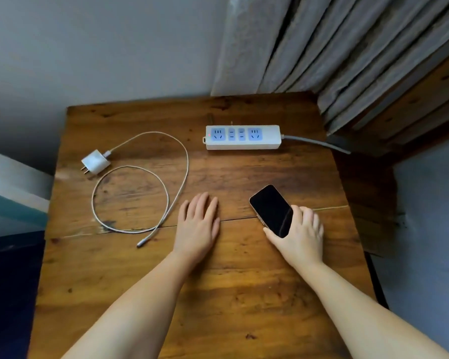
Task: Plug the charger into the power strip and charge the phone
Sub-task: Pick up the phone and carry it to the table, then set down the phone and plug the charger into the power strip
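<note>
A white power strip (243, 137) with blue sockets and a small red light lies at the back of the wooden table (218, 294). A white charger (96, 161) lies on its side at the left, prongs toward the left edge. Its white cable (166, 182) loops across the table and ends in a free plug (141, 244) near my left hand. My left hand (198, 225) rests flat on the table, holding nothing. A black phone (271, 210) lies screen up and dark at the right, with my right hand (300, 235) gripping its near end.
Grey curtains (347, 47) hang behind the table at the right. The strip's grey cord (316, 142) runs off the table's right edge. A plain wall stands behind, and a dark piece of furniture (11, 281) sits at the left.
</note>
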### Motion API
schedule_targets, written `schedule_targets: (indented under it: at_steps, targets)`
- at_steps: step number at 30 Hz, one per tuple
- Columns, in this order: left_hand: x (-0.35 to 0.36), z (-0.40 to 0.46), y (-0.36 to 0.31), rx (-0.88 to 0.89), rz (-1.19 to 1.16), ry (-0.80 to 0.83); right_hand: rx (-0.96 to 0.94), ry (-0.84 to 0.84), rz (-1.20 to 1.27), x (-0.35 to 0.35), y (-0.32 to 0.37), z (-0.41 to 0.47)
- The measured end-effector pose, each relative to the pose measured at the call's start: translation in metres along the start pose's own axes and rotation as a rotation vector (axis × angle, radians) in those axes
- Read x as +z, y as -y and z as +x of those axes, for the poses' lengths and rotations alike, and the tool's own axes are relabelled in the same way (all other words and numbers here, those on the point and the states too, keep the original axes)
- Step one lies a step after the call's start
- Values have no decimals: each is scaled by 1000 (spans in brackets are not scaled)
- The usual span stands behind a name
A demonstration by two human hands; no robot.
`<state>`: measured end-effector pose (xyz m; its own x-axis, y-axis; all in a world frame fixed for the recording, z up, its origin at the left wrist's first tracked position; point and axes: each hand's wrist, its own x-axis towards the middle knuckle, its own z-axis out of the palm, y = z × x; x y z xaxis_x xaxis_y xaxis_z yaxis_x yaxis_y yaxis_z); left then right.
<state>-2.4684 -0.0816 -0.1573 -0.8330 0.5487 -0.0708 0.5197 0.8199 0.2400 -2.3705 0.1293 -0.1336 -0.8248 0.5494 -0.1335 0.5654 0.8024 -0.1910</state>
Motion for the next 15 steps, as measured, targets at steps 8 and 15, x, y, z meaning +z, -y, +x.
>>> schedule_targets:
  at_steps: [8, 15]
  targets:
    - [1, -4, 0, -24, -18, 33, -43, 56, -118, 3, -3, -3]
    - [-21, -13, 19, 6, -62, -67, -177, 10, 50, -11, 55, 31]
